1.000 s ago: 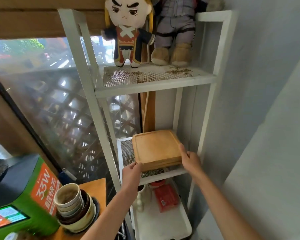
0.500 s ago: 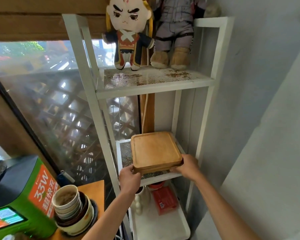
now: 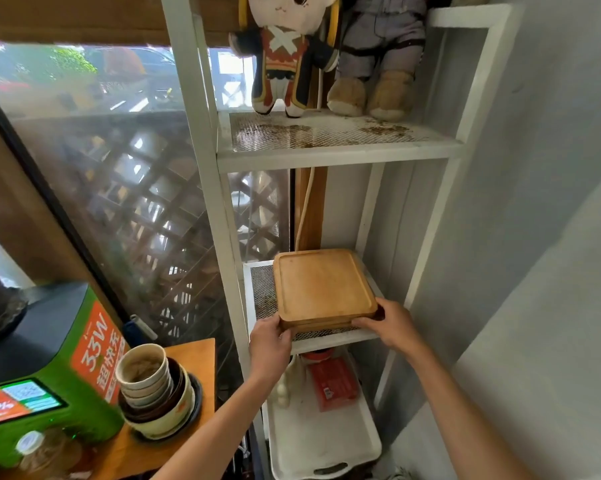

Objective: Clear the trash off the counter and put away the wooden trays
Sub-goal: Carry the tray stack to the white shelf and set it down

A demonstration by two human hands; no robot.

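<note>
A stack of square wooden trays (image 3: 321, 287) lies on the middle mesh shelf (image 3: 262, 292) of a white metal rack (image 3: 202, 140), toward its right side. My left hand (image 3: 269, 342) grips the stack's front left corner. My right hand (image 3: 387, 323) holds the front right corner, fingers curled under the edge. How many trays are stacked is hard to tell; at least two edges show at the front.
Two plush dolls (image 3: 288, 57) stand on the top shelf. A red packet (image 3: 333, 384) and a white tray (image 3: 321, 445) sit below. At lower left, stacked bowls (image 3: 153, 389) rest on a wooden counter (image 3: 188, 355) beside a green box (image 3: 49, 368). A grey wall (image 3: 552, 168) closes the right.
My right hand slid from the stack's right side to its front right corner. The trays shifted slightly and now lie squarer on the shelf. The view moved closer.
</note>
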